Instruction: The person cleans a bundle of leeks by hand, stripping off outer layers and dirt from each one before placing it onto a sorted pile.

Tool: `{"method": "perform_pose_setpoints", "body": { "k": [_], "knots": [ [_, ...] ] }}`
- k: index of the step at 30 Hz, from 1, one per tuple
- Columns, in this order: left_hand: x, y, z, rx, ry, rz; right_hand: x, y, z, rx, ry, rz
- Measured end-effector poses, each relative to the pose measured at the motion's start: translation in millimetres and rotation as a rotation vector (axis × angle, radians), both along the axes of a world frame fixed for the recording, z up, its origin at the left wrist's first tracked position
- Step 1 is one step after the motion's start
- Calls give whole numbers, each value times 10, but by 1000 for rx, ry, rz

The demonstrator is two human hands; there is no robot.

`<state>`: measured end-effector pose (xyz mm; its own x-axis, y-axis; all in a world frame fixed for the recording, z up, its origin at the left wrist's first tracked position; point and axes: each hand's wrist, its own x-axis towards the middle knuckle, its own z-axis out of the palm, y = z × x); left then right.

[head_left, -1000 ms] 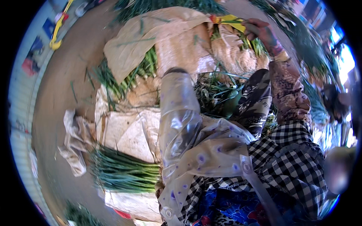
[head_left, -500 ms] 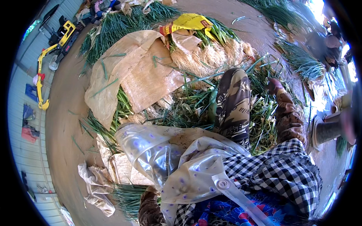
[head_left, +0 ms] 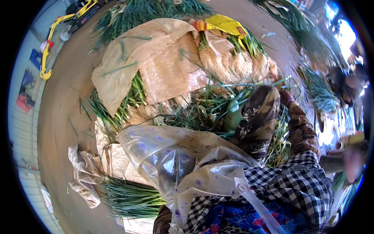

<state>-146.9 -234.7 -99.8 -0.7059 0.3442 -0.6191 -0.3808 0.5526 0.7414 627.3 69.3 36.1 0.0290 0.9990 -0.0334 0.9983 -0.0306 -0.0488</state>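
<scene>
My right hand (head_left: 287, 98), dark red as if gloved, reaches past my right knee to the edge of a heap of loose green onion leaves (head_left: 278, 150). Its fingers are too small and blurred to read. Of my left arm only the brown sleeve (head_left: 162, 221) shows, low by the apron; the hand itself is hidden. Close to that sleeve lies a bundle of green onions (head_left: 132, 198), leaves pointing left. A clear plastic apron (head_left: 163, 150) with purple spots covers my left leg. Peeled leaves and scraps (head_left: 191, 113) lie ahead of my legs.
A tan sheet (head_left: 169, 70) covers green onions with pale roots (head_left: 230, 64), beside a yellow bag (head_left: 226, 25). More onion piles (head_left: 152, 17) lie farther off. A yellow toy-like excavator (head_left: 48, 50) stands by the left wall. A crumpled sack (head_left: 83, 175) lies left; blurred people appear at right.
The view has turned, so the heaps sit farther right. My left arm has dropped lower and its hand has gone out of sight, baring the onion bundle. My right hand has come closer to my knee.
</scene>
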Motion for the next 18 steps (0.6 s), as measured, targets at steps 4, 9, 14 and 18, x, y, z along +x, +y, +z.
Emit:
{"method": "perform_pose_setpoints", "body": {
  "k": [4, 9, 14, 18],
  "knots": [
    [-478, 60, 240, -94, 414, -164, -381, 1100, 562, 166, 341, 345],
    [-254, 1530, 2407, 383, 856, -191, -2446, 2341, 1279, 54, 45, 535],
    [351, 3011, 3130, 963, 90, -460, -4025, 3040, 695, 254, -12, 960],
    [491, 3428, 2618, 843, -267, -750, -5607, 2830, 664, 186, -246, 949]
  ]
}}
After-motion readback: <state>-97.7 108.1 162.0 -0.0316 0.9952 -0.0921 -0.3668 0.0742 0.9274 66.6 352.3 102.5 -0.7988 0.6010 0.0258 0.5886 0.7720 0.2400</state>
